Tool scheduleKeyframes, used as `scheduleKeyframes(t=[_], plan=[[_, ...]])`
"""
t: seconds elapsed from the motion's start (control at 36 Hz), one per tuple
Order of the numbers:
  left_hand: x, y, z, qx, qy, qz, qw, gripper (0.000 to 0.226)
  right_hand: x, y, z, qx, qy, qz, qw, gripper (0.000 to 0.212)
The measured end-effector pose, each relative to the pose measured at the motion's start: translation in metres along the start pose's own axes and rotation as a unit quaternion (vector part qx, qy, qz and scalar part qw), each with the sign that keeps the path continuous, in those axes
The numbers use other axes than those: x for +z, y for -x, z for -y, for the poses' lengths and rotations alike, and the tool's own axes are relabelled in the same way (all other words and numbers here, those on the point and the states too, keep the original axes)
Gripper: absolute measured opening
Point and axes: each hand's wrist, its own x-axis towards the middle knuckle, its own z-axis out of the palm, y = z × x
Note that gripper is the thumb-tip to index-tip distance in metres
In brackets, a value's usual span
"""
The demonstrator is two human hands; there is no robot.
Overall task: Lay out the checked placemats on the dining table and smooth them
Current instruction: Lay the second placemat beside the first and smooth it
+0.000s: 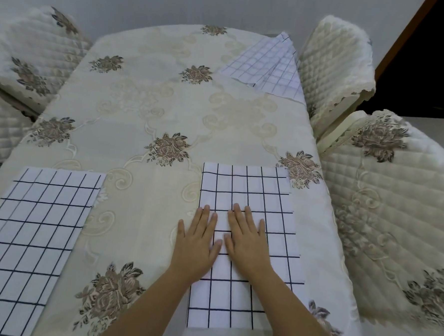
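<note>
The left hand (198, 244) and right hand (247, 244) are pressing open-palmed on the white dark-checked cloth placemat (253, 190). Sweeping outward from centre should be clearing creases.

A home dining room is suggested by a desk (320, 205) draped in a flowered tablecloth (146, 106) and flanked by chairs (395, 204) in quilted covers.

1 view only: head-worn, wide-angle. Sits above the near end of the dining table (167, 107), facing forward and steeply down along its length. Close range: both forearms enter at bottom centre, with the left hand (196, 244) and right hand (247, 247) in the lower middle. The far table edge and wall (174, 1) are at the top. Chairs (395, 204) curve at both sides from lens distortion.
</note>
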Motion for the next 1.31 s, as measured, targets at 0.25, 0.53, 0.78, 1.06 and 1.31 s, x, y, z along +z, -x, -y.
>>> scheduleKeyframes(t=[0.25, 0.53, 0.78, 1.06, 1.31], plan=[[-0.01, 0.0, 0.022, -0.008, 0.016, -0.021, 1.0, 0.053, -0.008, 0.01, -0.067, 0.096, -0.006, -0.033, 0.995, 0.063], [-0.009, -0.012, 0.018, -0.018, 0.069, -0.066, 0.995, 0.05, -0.023, 0.008, -0.08, 0.173, -0.091, -0.019, 0.981, 0.074], [-0.033, -0.056, -0.008, 0.04, 0.048, -0.047, 0.997, 0.049, -0.028, -0.037, -0.024, 0.056, -0.091, -0.039, 0.993, 0.072], [-0.025, -0.08, -0.027, 0.027, 0.057, 0.061, 0.996, 0.058, -0.027, -0.075, -0.002, 0.012, -0.032, 0.04, 0.999, 0.064], [-0.022, -0.09, -0.006, -0.014, 0.046, 0.028, 0.998, 0.077, -0.022, -0.083, -0.019, 0.013, -0.013, 0.056, 0.998, 0.075]])
